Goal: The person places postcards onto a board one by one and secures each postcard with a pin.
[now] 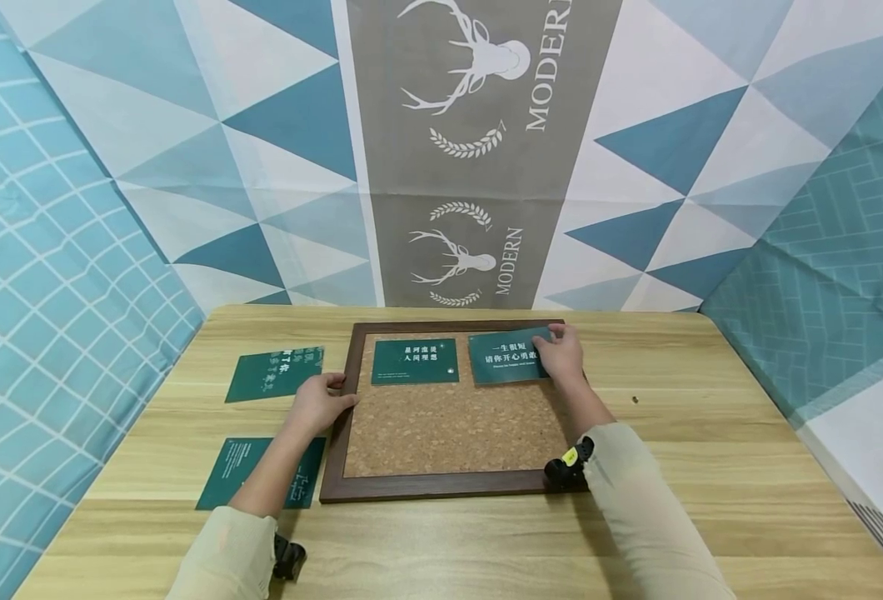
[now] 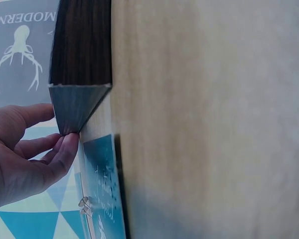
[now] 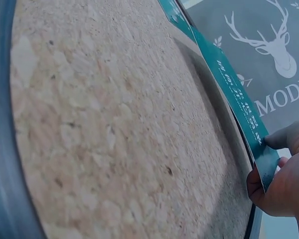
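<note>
A cork board (image 1: 449, 429) with a dark brown frame lies on the wooden table. My left hand (image 1: 320, 403) grips its left side; in the left wrist view the thumb and fingers of that hand (image 2: 35, 149) are round the frame's edge (image 2: 82, 45). With thumb and fingers, my right hand (image 1: 564, 354) pinches the right end of a green card (image 1: 503, 367) with white writing over the board's upper right. The right wrist view shows this card (image 3: 234, 99) raised off the cork, with a shadow below. Another green card (image 1: 415, 372) lies on the upper left of the cork.
Two more green cards lie left of the board, one further back (image 1: 254, 377) and one nearer (image 1: 220, 483), partly behind the left forearm. A tiny dark object (image 1: 635, 400) sits to the right. Push pins (image 2: 84, 203) show near a card in the left wrist view. A patterned cloth (image 1: 299, 167) hangs behind.
</note>
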The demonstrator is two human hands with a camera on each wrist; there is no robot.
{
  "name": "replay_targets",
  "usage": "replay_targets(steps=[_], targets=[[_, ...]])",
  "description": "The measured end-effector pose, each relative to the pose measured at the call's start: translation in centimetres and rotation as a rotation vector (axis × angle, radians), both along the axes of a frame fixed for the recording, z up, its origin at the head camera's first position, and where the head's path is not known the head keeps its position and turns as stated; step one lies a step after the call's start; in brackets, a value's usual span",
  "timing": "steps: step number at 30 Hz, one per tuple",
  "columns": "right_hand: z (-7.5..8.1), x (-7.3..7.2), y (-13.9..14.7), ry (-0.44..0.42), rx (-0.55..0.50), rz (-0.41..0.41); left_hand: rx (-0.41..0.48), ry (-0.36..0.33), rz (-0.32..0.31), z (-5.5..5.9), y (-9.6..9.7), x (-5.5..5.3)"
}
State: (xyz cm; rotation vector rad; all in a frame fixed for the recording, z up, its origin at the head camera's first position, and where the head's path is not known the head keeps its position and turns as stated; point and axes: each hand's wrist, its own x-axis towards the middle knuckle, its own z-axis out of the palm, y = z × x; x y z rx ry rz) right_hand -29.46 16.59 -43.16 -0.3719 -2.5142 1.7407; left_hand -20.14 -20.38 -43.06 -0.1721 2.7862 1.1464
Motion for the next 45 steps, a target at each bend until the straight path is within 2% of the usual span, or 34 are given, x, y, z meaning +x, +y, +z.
replay_targets(steps=[11,26,38,45], targets=[[-0.4,-0.3,-0.5,-0.008,0.016,-0.010,0.003,-0.005,0.007,0.0,-0.1,0.0],[0.0,-0.2,-1.2,-0.032,0.059,-0.017,0.000,-0.013,0.013,-0.3,-0.1,-0.2],[0.1,-0.2,-0.9,-0.075,0.113,0.046,0.006,-0.003,0.005,-0.4,-0.2,-0.3],[0.2,-0.2,-0.6,-0.084,0.189,0.064,0.009,-0.008,0.002,-0.2,-0.1,-0.3]])
